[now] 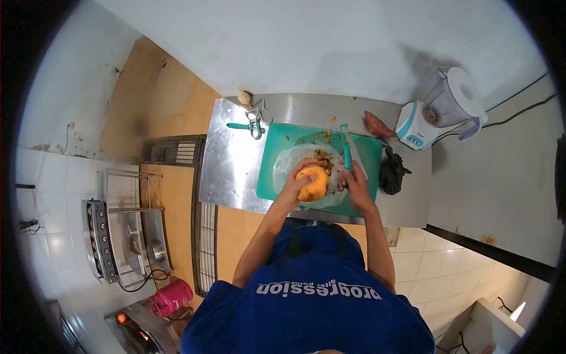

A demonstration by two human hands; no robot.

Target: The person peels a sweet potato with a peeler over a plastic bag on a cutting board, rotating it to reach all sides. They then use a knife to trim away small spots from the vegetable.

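Green chopping board (pixel 268 159): over it, one rounded orange piece (pixel 314 184) clamped in the left hand (pixel 293 179), one teal peeler (pixel 346 157) gripped in the right hand (pixel 357 186), presumably held there so scraps (pixel 322 156) land on the board's plastic sheet (pixel 285 163).

Orange obj. (pixel 314 189) pt-hidden by L hand (pixel 295 177)

Green board (pixel 371 156) on metal table (pixel 227 168)

Two hands (pixel 293 180) (pixel 357 184) — two turquoise-handled tools (pixel 238 125) (pixel 346 158)
One piece of orange produce (pixel 314 184), one green board (pixel 267 160), one blender (pixel 415 125) — and one black bag (pixel 392 172) — are counted.
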